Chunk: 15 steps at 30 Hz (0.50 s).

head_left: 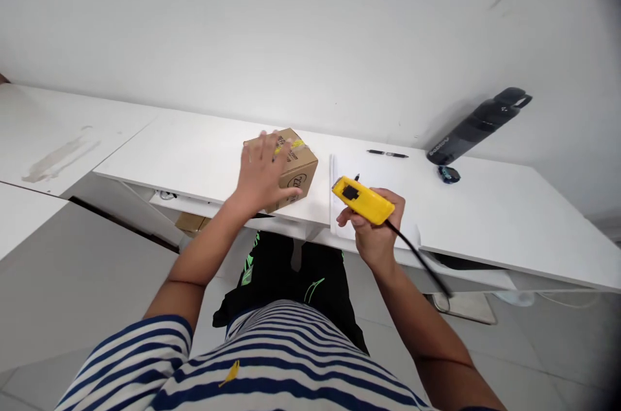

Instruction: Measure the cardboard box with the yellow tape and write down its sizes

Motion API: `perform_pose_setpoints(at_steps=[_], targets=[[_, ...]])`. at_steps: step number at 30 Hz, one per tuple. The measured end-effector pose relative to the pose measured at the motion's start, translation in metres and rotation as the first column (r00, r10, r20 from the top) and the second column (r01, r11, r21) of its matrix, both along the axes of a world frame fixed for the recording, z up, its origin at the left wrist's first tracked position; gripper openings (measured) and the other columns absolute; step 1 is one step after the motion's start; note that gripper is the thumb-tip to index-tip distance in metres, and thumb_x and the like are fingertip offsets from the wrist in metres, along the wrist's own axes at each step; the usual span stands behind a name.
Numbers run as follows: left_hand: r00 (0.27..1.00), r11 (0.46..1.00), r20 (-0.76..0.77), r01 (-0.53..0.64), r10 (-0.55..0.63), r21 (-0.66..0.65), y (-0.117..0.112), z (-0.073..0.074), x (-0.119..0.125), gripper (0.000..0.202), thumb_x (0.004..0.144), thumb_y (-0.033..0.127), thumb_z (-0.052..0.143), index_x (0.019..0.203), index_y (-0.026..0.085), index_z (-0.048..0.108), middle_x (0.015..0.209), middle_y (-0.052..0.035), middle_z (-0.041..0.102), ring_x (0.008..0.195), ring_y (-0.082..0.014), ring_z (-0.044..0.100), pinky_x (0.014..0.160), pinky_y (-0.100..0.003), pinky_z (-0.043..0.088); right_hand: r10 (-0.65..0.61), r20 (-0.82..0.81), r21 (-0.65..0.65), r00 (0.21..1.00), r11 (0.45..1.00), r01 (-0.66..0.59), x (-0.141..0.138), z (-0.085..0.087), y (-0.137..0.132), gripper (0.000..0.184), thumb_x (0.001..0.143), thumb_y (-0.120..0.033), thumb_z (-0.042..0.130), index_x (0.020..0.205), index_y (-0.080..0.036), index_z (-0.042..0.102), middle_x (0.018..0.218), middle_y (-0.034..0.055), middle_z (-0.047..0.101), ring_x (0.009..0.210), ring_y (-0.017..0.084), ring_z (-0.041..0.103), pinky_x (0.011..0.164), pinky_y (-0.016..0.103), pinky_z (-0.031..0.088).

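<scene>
My left hand [261,173] lies over a small brown cardboard box [305,164], fingers spread on its top and left side, thumb across the near face. Yellow tape runs over the box's top, and dark print shows on its sides. My right hand [378,239] is closed around a yellow tape measure [371,202], raised over the near part of some white paper [347,168]. The tape measure has a black lock and a metal tip at its left end. From its other end a black strap [420,259] hangs over my wrist.
Behind the paper lies a black pen [387,153]. A dark bottle [475,126] stands by the wall at the right, with a small dark watch-like device [449,174] near its base. The white desk [194,152] has an open shelf below its front edge.
</scene>
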State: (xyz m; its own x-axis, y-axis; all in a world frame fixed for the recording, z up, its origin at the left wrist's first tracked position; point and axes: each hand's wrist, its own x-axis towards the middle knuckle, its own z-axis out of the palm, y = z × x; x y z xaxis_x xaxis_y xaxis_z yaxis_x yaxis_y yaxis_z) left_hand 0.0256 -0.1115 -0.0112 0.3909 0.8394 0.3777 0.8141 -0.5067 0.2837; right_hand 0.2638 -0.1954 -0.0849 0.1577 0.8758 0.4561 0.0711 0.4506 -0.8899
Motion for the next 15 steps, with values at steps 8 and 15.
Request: perform_pose_setpoints(at_steps=[8, 15], targets=[[0.961, 0.967, -0.114, 0.25, -0.253, -0.045, 0.013, -0.005, -0.018, 0.087, 0.083, 0.068, 0.069, 0.154, 0.024, 0.044, 0.164, -0.0147, 0.044, 0.154, -0.0383, 0.036, 0.127, -0.06, 0.025, -0.017, -0.343, -0.106, 0.939, 0.994, -0.021, -0.002, 0.038, 0.015, 0.064, 0.06, -0.082, 0.075, 0.093, -0.028, 0.061, 0.075, 0.0002, 0.06, 0.054, 0.016, 0.056, 0.033, 0.027, 0.038], [0.872, 0.968, 0.459, 0.233, -0.167, -0.089, -0.03, 0.011, 0.009, 0.071, 0.097, 0.079, 0.024, 0.121, 0.022, 0.058, 0.113, -0.0128, 0.071, 0.103, -0.0249, 0.069, 0.093, -0.045, 0.056, 0.285, -0.132, -0.098, 0.949, 0.949, -0.299, 0.0, 0.057, 0.02, 0.064, 0.059, -0.074, 0.085, 0.099, -0.026, 0.07, 0.091, 0.0059, 0.074, 0.07, 0.02, 0.068, 0.044, 0.03, 0.052]])
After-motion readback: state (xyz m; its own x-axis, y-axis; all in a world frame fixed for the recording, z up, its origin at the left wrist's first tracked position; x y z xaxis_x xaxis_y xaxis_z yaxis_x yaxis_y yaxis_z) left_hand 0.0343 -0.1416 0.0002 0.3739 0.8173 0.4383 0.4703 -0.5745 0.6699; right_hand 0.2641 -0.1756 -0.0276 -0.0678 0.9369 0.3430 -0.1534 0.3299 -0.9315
